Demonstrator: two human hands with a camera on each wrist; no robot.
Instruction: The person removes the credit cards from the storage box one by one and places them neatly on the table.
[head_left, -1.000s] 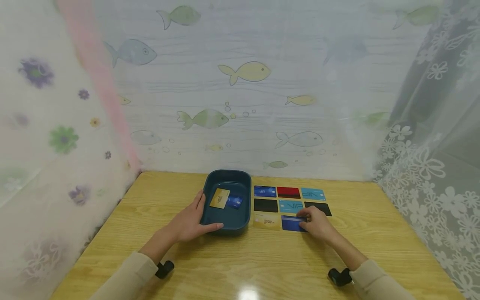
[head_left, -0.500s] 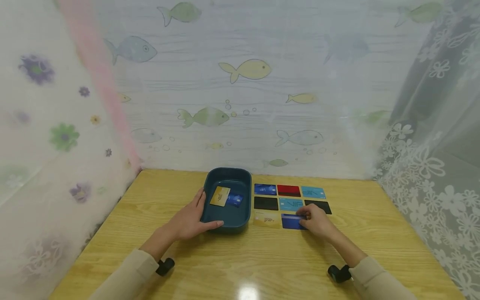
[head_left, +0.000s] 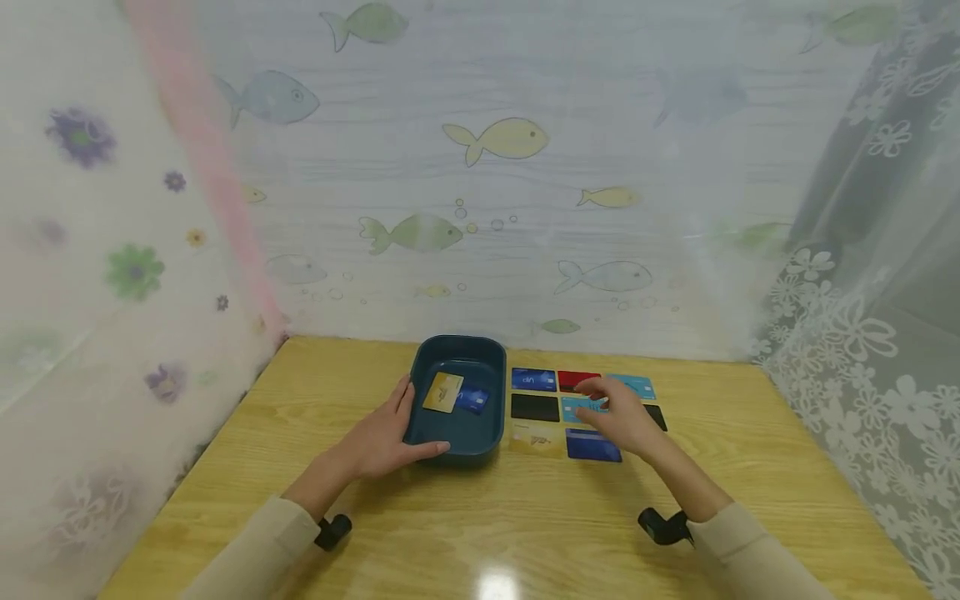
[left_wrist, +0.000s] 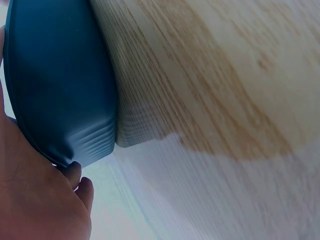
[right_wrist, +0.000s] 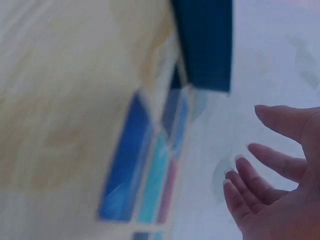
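Note:
My left hand rests against a dark blue tray, fingers along its left side and thumb over the near rim. Inside the tray lie a gold card and a blue card. My right hand is above the rows of cards, fingers spread and holding nothing, as the right wrist view also shows. Below it lies a blue striped card. It partly covers a light blue card, a red card and a black card.
Left in the rows are a blue VIP card, a black card and a gold card. Another light blue card lies at the back right. A fish-patterned curtain hangs behind the wooden table.
My right hand has let go of the blue striped card's right end and moved up and slightly left over the middle row. That card stays on the table; my left hand has kept its place.

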